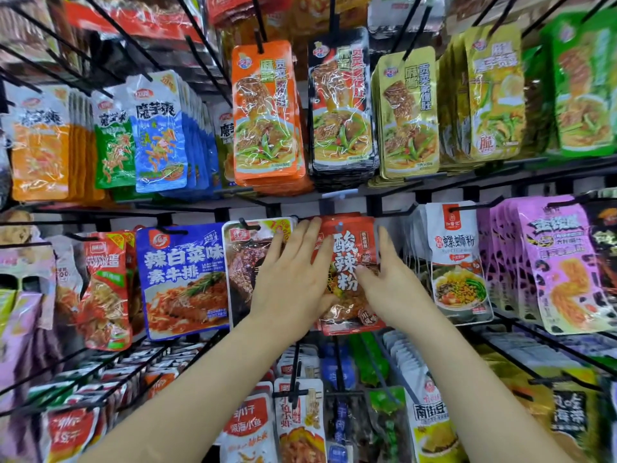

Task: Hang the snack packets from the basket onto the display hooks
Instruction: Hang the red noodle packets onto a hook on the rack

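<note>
A red snack packet (350, 259) with large white characters hangs in the middle row of the display, its top hole near a black hook (339, 225). My left hand (293, 279) lies over the packet's left edge with straight fingers pointing up and the thumb under its lower left side. My right hand (390, 279) touches the packet's right side, fingers straight, thumb on its front. More red packets sit behind the front one. The basket is out of view.
Rows of black wire hooks (467, 208) carry packets all around: a blue packet (183, 279) and a dark red one (247, 262) at left, a white noodle packet (457, 262) and purple packets (561, 262) at right. Long hooks jut out below (293, 372).
</note>
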A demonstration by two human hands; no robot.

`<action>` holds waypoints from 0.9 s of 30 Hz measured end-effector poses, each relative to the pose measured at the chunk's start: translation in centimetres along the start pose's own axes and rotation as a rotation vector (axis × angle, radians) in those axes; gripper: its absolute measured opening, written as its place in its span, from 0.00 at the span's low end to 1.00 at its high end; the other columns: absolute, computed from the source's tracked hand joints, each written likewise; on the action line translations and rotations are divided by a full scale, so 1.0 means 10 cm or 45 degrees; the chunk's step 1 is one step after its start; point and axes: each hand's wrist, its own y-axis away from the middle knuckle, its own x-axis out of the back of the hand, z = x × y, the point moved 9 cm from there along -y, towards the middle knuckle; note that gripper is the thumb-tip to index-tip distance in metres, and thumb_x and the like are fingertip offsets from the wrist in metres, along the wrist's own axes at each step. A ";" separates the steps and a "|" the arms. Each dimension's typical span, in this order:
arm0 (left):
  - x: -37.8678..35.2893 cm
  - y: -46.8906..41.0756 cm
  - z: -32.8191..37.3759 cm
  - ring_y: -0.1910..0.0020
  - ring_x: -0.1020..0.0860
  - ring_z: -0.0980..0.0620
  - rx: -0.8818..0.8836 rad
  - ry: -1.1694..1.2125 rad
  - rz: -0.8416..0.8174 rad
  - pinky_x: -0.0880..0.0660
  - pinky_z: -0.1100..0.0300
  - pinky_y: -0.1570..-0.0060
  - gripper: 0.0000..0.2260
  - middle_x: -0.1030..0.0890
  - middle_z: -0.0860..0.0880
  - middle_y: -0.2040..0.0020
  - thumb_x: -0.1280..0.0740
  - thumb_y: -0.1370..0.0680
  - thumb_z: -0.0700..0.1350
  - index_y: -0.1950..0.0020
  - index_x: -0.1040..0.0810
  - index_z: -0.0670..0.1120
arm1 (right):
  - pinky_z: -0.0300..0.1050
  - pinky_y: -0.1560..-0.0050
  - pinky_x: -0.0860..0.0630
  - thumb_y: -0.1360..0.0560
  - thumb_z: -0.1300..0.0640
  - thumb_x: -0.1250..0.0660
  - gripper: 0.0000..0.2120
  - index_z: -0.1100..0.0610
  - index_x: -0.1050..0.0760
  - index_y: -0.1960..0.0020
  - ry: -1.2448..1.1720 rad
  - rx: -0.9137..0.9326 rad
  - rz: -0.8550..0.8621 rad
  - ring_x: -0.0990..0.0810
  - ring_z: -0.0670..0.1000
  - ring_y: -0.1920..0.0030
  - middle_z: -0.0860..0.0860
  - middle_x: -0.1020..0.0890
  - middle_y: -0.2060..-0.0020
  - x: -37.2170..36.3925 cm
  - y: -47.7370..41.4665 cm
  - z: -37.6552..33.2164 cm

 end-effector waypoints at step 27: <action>-0.16 0.01 -0.01 0.30 0.33 0.36 -0.122 -0.049 0.052 0.37 0.42 0.30 0.47 0.34 0.35 0.27 0.25 0.37 0.64 0.25 0.38 0.48 | 0.50 0.42 0.25 0.23 0.53 0.38 0.37 0.49 0.56 0.22 -0.068 0.107 0.068 0.25 0.55 0.38 0.52 0.31 0.30 -0.17 -0.07 -0.12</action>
